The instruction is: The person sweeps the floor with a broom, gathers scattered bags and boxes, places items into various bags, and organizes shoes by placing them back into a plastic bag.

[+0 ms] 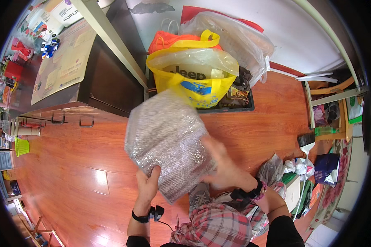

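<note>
A silvery foil insulated bag or sheet is held up over the wood floor. My left hand grips its lower left edge, thumb on top. Blurred by motion, my right hand is at the right edge of the foil; whether its fingers are closed on it cannot be told. Just beyond the foil stands a yellow shopping bag with its top open, a clear plastic lining and a packet with writing inside. Its near handle partly overlaps the foil's top edge in the view.
A black tray lies under the yellow bag, beside a translucent plastic bag. To the left stands a dark cabinet behind a pale metal post. A broom, a crumpled plastic bag and a dark blue bag are at the right.
</note>
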### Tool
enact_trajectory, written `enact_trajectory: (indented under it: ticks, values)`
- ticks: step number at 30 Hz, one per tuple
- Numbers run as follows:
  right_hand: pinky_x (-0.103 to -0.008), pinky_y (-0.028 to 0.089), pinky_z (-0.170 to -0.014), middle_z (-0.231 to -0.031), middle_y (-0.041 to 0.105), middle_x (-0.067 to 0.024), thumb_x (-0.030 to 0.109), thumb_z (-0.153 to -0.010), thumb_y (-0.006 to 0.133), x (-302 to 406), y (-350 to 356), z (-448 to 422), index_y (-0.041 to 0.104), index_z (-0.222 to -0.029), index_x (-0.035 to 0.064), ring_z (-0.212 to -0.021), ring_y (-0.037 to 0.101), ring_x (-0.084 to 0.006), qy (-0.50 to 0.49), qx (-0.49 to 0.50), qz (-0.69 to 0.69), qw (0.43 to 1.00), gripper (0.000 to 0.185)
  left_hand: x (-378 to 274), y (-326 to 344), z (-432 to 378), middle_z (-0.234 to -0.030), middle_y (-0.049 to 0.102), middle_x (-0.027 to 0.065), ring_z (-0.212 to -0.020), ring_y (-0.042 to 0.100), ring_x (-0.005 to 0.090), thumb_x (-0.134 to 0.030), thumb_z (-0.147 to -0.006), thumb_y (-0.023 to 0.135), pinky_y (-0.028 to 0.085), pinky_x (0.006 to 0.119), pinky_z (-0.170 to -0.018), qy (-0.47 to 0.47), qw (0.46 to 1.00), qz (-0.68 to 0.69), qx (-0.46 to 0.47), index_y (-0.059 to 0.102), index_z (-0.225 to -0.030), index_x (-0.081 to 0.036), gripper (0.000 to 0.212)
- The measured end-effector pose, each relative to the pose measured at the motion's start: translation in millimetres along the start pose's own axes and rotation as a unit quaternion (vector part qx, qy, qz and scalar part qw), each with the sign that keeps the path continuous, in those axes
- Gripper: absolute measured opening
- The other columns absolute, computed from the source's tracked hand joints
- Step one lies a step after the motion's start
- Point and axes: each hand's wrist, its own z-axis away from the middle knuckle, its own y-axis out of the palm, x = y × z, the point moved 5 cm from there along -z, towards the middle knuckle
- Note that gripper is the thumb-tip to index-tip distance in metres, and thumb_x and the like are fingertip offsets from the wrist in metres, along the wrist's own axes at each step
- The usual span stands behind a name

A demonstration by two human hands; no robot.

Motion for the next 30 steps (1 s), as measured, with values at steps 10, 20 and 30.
enact_trajectory:
  ticks: [10, 20, 30]
  values:
    - [-0.0480, 0.042, -0.106, -0.134, 0.058, -0.0178, 0.007, -0.073, 0.077, 6.3, -1.5, -35.7, 0.059, -0.133, 0.0098, -0.125, 0.055, -0.0320, -0.232, -0.043, 0.142, 0.961, 0.062, -15.9, 17.8, 21.3, -0.130, 0.055, 0.0153, -0.117, 0.056, 0.0271, -0.011, -0.091, 0.058, 0.045, 0.042, -0.101, -0.116, 0.955, 0.264, -0.071, 0.040, -0.141, 0.003, 0.054]
    - [-0.0326, 0.050, -0.089, -0.112, 0.070, -0.0126, 0.013, -0.091, 0.071, -164.8, -67.7, -132.0, 0.062, -0.117, -0.0030, -0.100, 0.064, -0.0199, 0.071, -0.235, -0.113, 0.963, 0.032, -6.8, 57.4, -132.2, -0.142, 0.046, 0.0173, -0.136, 0.039, 0.0356, -0.003, -0.086, 0.060, 0.032, 0.044, -0.113, 0.278, 0.910, -0.286, 0.113, 0.046, -0.139, -0.002, 0.055]
    - [-0.0361, 0.051, -0.093, -0.116, 0.068, -0.0153, 0.010, -0.084, 0.076, -191.3, -60.7, -139.3, 0.064, -0.120, 0.0036, -0.105, 0.064, -0.0292, -0.032, -0.181, 0.086, 0.979, 0.039, 9.5, 71.9, -178.3, -0.126, 0.061, 0.0193, -0.120, 0.053, 0.0387, -0.011, -0.088, 0.064, 0.039, 0.047, -0.104, 0.270, 0.822, -0.495, 0.082, 0.050, -0.138, -0.006, 0.052]
